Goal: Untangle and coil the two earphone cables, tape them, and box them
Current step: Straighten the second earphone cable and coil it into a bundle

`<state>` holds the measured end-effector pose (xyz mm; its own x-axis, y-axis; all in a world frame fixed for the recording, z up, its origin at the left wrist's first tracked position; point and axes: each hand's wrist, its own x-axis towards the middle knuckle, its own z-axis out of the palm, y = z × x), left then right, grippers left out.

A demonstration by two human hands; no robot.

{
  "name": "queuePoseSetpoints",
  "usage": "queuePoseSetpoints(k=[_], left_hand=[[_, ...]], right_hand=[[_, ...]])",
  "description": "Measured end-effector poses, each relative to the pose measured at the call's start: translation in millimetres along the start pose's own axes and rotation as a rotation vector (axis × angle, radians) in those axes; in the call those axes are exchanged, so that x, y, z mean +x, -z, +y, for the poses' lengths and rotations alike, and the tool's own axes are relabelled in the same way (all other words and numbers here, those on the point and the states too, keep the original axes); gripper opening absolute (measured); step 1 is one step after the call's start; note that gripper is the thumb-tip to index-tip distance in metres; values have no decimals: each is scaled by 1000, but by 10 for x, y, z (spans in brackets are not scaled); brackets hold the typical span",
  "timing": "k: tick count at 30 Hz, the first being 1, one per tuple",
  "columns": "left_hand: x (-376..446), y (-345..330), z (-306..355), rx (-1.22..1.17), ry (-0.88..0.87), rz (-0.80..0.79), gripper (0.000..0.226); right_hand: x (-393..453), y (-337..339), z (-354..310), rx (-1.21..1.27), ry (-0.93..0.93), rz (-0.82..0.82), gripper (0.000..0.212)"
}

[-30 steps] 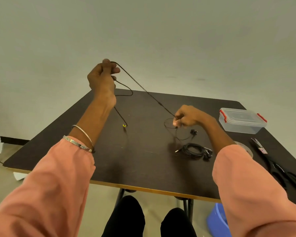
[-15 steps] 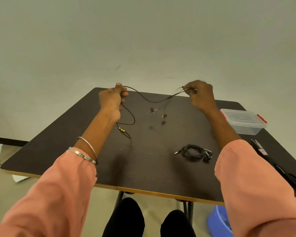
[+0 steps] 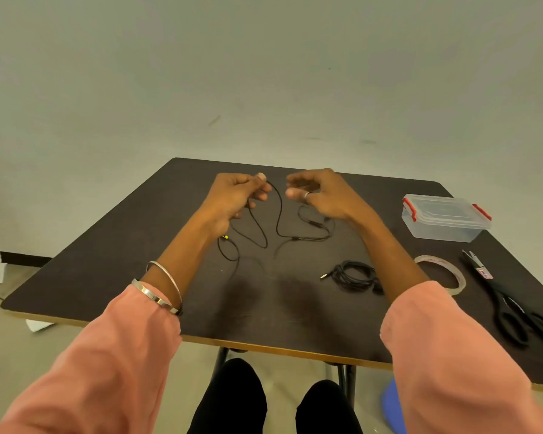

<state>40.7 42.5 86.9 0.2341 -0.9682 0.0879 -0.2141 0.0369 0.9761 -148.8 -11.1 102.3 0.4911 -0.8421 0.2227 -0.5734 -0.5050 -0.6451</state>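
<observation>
Head view: loose earphone cable (image 3: 278, 214) sprawls in loops on the dark desk (image 3: 123, 270), far-centre, plain pale wall behind. Left hand (image 3: 235, 195) fingers pinch the cable's upper end; the rest trails down toward the right hand (image 3: 323, 195), whose fingers curl half-shut just beside it (contact: cannot tell). Second cable, coiled (image 3: 353, 275), lies near the right forearm. Tape roll (image 3: 441, 274), scissors (image 3: 514, 305) and lidded clear box (image 3: 444, 217) sit at the right.
</observation>
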Motion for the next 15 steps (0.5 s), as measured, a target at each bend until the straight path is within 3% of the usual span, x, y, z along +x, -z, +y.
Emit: queuePoseSetpoints(k=[2,5,10,13,15], left_hand=[[-25,-15,-22,29,-12,-56,29],[-48,20,-79,34,-8,-113,26],[-16,171,-181,65,-59,91,22],[37,291,-239,219,-99,185,22],[51,335,-245,279,-127,209,26]], right_hand=[[-7,-111,-57,-63,42,-57,35],[23,-169,-5,-124,36,27,13],[31,-19,254,21,-191,377,13],[28,106,454,-125,-386,595,20],[-3,155,504,-325,-483,597,24]])
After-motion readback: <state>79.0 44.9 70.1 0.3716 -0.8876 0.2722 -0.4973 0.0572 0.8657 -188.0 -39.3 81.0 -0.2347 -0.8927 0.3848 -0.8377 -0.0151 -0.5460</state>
